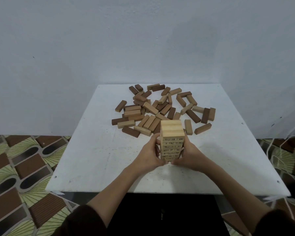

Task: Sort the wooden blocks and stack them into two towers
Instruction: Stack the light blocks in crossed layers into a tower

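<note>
Likely a home: patterned vinyl floor (pixel 24 167), painted wall (pixel 143 40).

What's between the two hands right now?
The light-wood tower stands between them on the white table. The left hand and right hand hold its opposite sides. Seen in the head view.

The tall tower of pale yellow wooden blocks (pixel 172 132) shows straight grain lines on top and dark printed numbers on its near face. The loose pile of rectangular wooden blocks (pixel 150 108) mixes light tan, mid brown and dark reddish brown. The square white tabletop (pixel 92 159) is flecked with dark specks. The plain wall (pixel 143 40) is pale blue-grey. The floor covering (pixel 20 167) repeats brown ribbed rectangles, dark ovals and yellow-green fans of thin lines
</note>
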Available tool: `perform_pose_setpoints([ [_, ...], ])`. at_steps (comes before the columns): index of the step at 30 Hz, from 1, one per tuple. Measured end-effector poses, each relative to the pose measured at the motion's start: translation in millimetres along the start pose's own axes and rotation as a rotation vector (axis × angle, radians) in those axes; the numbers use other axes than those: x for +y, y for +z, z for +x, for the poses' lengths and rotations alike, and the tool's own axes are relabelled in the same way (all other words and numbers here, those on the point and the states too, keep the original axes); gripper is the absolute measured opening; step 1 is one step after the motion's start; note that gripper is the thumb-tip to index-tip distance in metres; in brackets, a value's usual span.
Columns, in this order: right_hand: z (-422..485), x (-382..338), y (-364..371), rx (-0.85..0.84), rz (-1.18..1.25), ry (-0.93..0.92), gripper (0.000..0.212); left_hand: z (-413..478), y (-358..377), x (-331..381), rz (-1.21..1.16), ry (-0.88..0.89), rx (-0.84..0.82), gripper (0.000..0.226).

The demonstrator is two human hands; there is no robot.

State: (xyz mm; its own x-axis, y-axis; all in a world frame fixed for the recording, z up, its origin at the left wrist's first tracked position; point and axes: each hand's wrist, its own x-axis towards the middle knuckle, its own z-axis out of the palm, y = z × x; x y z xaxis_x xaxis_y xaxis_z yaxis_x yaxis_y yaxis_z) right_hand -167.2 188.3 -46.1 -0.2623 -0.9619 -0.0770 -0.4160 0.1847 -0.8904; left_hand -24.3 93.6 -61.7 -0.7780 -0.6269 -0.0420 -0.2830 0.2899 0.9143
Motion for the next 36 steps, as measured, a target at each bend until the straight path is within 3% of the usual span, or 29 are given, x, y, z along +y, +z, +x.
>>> perform_pose_setpoints([
  [9, -27, 35, -46, 0.057, -0.012, 0.026, 0.093, 25, 48, 16, -0.008, 0.078, -0.107, 0.073],
  [13, -35, 54, -74, 0.080, -0.094, 0.055, 0.090, 39, 75, 30, -0.061, 0.080, -0.169, 0.084],
  [29, -48, 112, -168, 0.209, -0.148, 0.154, 0.084, 100, 162, 76, -0.028, 0.073, -0.188, 0.064],
  [34, -41, 121, -182, 0.221, -0.127, 0.165, 0.081, 109, 173, 74, 0.038, 0.066, -0.137, 0.090],
  [36, -36, 124, -187, 0.220, -0.116, 0.172, 0.078, 108, 175, 75, 0.050, 0.067, -0.125, 0.090],
])
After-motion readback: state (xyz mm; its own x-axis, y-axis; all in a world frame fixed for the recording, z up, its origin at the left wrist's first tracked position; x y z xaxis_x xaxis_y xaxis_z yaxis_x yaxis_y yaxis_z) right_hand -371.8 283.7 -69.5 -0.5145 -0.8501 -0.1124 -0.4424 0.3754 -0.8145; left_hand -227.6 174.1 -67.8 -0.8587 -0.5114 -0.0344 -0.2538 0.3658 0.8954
